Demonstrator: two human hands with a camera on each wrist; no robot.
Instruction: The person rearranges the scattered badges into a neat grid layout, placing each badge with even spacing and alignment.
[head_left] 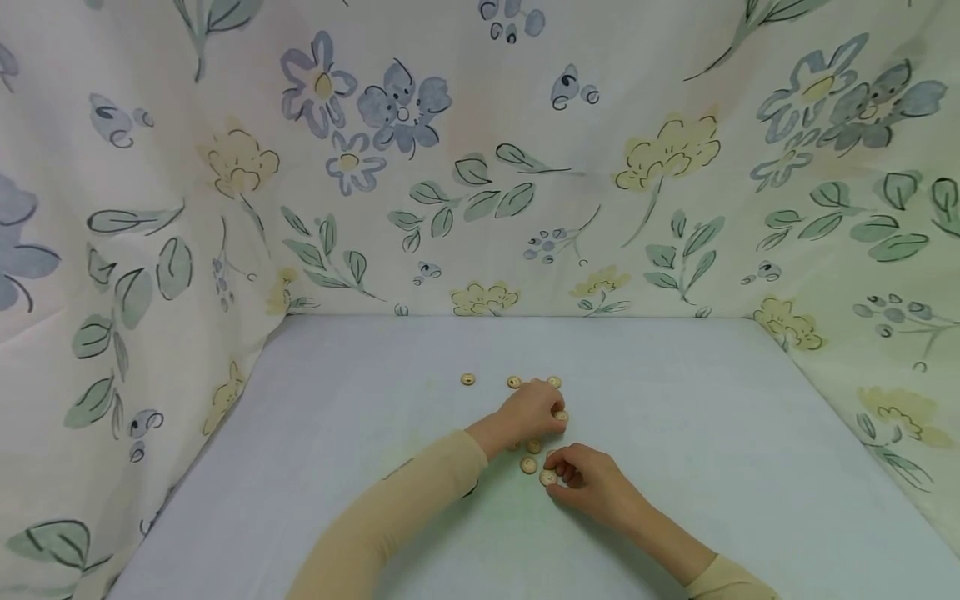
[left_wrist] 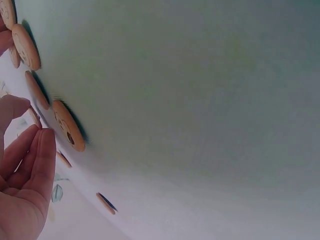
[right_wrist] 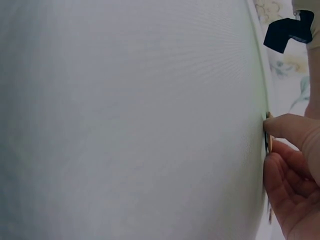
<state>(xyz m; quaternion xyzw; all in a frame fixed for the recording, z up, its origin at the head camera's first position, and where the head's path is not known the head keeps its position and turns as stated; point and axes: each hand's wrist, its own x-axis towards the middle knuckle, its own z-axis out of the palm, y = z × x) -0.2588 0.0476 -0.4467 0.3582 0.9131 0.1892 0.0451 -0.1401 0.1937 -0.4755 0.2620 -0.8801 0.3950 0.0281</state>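
Note:
Several round wooden buttons lie in a loose cluster on the pale cloth-covered table (head_left: pixel 675 417). My left hand (head_left: pixel 557 419) reaches in from the lower left, and its fingertips rest against one button (head_left: pixel 561 415). In the left wrist view the left hand (left_wrist: pixel 30 150) has its fingers held together, nearly straight, with the tips beside a button (left_wrist: pixel 67 125) that lies flat. My right hand (head_left: pixel 558 483) pinches another button (head_left: pixel 547 477) at the near side of the cluster. Seen from the right wrist, the right hand (right_wrist: pixel 280 145) holds that button's (right_wrist: pixel 268 131) thin edge between thumb and fingers.
More buttons lie at the far side (head_left: pixel 468 379) (head_left: pixel 513 382) (head_left: pixel 554 382) and between the hands (head_left: pixel 528 465). Floral fabric walls (head_left: pixel 480 167) close the table in at the back, left and right. A black strap (right_wrist: pixel 287 32) shows on the left arm.

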